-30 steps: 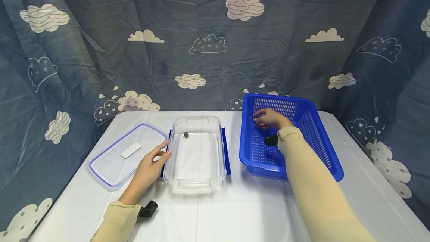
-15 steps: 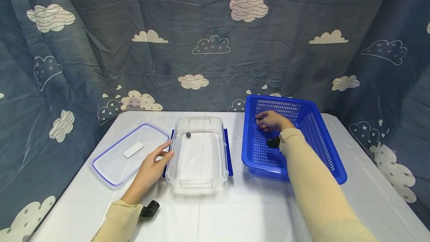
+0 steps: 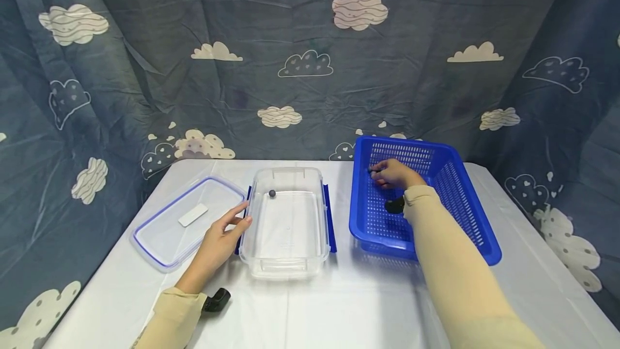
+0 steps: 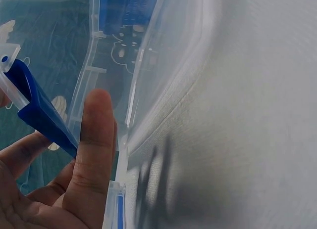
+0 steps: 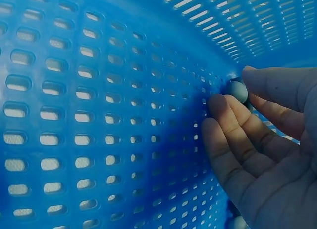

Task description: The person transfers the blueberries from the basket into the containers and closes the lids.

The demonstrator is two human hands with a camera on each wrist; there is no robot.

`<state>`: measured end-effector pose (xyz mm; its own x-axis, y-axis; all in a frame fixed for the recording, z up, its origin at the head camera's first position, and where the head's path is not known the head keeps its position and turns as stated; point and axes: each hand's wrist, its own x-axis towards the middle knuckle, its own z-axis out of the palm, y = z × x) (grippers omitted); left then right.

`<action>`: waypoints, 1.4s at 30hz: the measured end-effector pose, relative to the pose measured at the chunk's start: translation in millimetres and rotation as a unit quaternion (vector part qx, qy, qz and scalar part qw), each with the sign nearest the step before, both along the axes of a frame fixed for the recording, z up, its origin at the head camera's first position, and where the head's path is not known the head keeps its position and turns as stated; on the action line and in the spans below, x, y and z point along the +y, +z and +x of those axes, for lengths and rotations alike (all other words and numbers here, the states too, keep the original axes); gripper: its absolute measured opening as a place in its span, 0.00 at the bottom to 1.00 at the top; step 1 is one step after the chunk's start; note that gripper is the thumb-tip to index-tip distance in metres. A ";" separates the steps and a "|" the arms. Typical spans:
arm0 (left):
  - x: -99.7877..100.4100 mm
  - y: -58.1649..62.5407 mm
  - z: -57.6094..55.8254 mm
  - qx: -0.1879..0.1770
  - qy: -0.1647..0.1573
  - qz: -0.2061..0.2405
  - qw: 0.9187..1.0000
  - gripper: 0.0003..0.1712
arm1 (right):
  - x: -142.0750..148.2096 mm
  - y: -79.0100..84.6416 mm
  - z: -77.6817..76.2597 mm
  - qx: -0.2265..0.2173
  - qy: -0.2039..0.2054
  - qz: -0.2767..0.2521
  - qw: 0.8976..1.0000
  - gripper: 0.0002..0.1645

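A small round dark fruit, a blueberry by its look (image 5: 237,91), is between the thumb and fingertips of my right hand (image 3: 394,173), low inside the blue plastic basket (image 3: 357,193). The right wrist view has part of another similar round fruit (image 5: 239,222) below the hand. My left hand (image 3: 219,242) rests at the left side of a clear plastic food container (image 3: 283,265), fingers loosely extended. In the left wrist view its thumb lies along the container wall, by a blue latch (image 4: 42,108). One blueberry (image 3: 272,194) sits inside the container, towards its far left.
The container's clear lid (image 3: 164,230), with a blue seal and a white label, lies left of it on the white-covered table (image 3: 329,311). Blue latches (image 3: 329,218) hang out at the container's sides. A dark cloud-print curtain (image 3: 232,96) stands behind the table.
The view has shifted slightly. My right hand stays in the basket, and the blueberry at its fingertips now shows more clearly. My left hand keeps its place by the container.
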<state>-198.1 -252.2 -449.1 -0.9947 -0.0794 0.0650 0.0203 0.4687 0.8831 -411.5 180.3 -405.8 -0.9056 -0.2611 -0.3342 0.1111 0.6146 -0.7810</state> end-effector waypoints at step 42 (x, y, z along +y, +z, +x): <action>1.2 0.2 -0.3 0.005 0.001 -0.003 1.000 0.31 | 9.7 2.4 -3.2 0.044 0.033 0.044 0.998 0.17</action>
<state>-198.5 -251.0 -448.9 -0.9938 -0.0814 0.0752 0.0276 0.4747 0.8797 -414.7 190.0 -403.4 -0.9141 -0.2946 -0.2787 0.0017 0.6844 -0.7291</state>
